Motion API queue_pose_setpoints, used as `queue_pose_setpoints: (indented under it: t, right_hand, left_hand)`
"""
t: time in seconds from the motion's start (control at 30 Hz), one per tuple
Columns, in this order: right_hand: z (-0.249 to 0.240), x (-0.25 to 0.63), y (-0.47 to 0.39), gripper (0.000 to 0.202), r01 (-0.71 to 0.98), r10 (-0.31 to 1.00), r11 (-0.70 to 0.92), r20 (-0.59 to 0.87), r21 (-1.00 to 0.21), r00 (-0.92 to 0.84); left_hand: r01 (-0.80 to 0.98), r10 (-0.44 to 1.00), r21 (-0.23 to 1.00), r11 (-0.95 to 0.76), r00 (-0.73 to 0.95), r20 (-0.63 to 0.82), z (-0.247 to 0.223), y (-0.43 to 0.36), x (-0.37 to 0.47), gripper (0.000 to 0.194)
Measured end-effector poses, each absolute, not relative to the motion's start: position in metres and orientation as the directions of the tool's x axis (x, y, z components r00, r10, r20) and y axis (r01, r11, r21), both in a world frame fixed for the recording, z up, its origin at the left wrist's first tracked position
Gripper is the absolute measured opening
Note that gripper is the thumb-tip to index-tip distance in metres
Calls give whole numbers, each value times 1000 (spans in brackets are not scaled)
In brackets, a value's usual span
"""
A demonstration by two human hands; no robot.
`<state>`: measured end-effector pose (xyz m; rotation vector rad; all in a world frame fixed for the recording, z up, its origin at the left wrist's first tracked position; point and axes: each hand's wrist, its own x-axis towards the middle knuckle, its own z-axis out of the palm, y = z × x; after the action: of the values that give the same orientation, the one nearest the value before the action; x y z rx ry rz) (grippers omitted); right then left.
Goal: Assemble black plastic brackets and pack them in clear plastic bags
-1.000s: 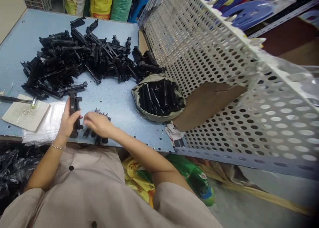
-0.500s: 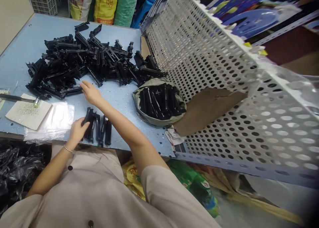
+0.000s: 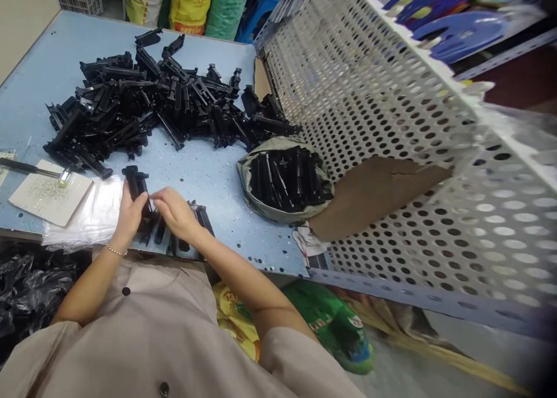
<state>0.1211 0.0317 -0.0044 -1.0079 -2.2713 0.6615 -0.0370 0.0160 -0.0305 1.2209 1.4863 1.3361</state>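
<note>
At the far left of the blue speckled counter (image 3: 213, 172), a black-handled tool with a clear yellowish head (image 3: 30, 167) lies across a square, off-white board (image 3: 50, 196) strewn with tiny pale bits. Flat, clear plastic bags (image 3: 98, 212) lie just right of the board, partly under its edge. Behind them, a broad, tangled heap of long black molded parts (image 3: 174, 96) spreads across the counter.

The left hand (image 3: 130, 215), at the near edge, has its grip closed around one ridged black part (image 3: 136, 180), held tilted, its far end above the fingers. The right hand (image 3: 176, 215) is just beside it, fingers bent toward the part; I cannot tell whether its grip is closed on anything or touching the part. Under and beside the right hand lie several slim black parts (image 3: 202, 218), partly hidden by it.

Farther right, a round, gray-green cloth sack (image 3: 282, 215) with an open top is filled with similar black parts. A torn brown cardboard piece (image 3: 374, 198) leans against the white perforated panel (image 3: 439, 93) along the right side.
</note>
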Motion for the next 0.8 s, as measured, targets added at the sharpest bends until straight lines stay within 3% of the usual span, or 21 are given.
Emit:
queue_pose_setpoints:
  t: [0.1, 0.17, 0.23, 0.3, 0.37, 0.43, 0.47, 0.53, 0.63, 0.7, 0.8]
  right_hand:
    - [5, 128, 52, 50, 543, 802, 591, 358, -597, -479]
    - [9, 129, 64, 54, 529, 770, 627, 357, -571, -528]
    - [10, 125, 69, 56, 463, 758, 621, 333, -632, -561]
    - [8, 119, 68, 58, 345, 810, 480, 257, -807, -527]
    - [6, 113, 63, 60, 195, 857, 199, 74, -960, -510]
    - [4, 110, 57, 63, 120, 830, -15, -79, -993, -553]
    - [3, 110, 52, 64, 133, 808, -14, -90, -991, -583]
    - [0, 112, 41, 63, 243, 780, 212, 15, -947, -625]
    - [-10, 116, 17, 57, 404, 652, 672, 236, -621, -721]
    - [-17, 117, 5, 55, 406, 536, 819, 292, -405, -792]
    - [-21, 112, 11, 54, 347, 423, 891, 257, -293, -869]
  left_hand:
    - [216, 983, 974, -61, -158, 97, -20, -2, -30, 72]
    - [265, 986, 961, -79, -118, 114, -12, -12, -28, 71]
    - [318, 987, 944, -89, -100, 126, -6, -20, -28, 67]
    - [397, 980, 911, -110, -109, 165, -2, -24, -30, 67]
    - [462, 970, 878, -126, -128, 207, -2, -24, -35, 69]
    - [444, 968, 888, -119, -146, 202, -3, -19, -42, 67]
    - [398, 968, 911, -104, -168, 184, -3, -16, -45, 63]
    - [256, 964, 965, -52, -240, 116, -2, -10, -51, 54]
    - [10, 947, 996, 85, -313, -78, 3, -4, -54, 44]
    - [-100, 937, 978, 182, -284, -203, 5, -1, -54, 41]
    - [-74, 924, 961, 266, -265, -276, -2, 1, -60, 35]
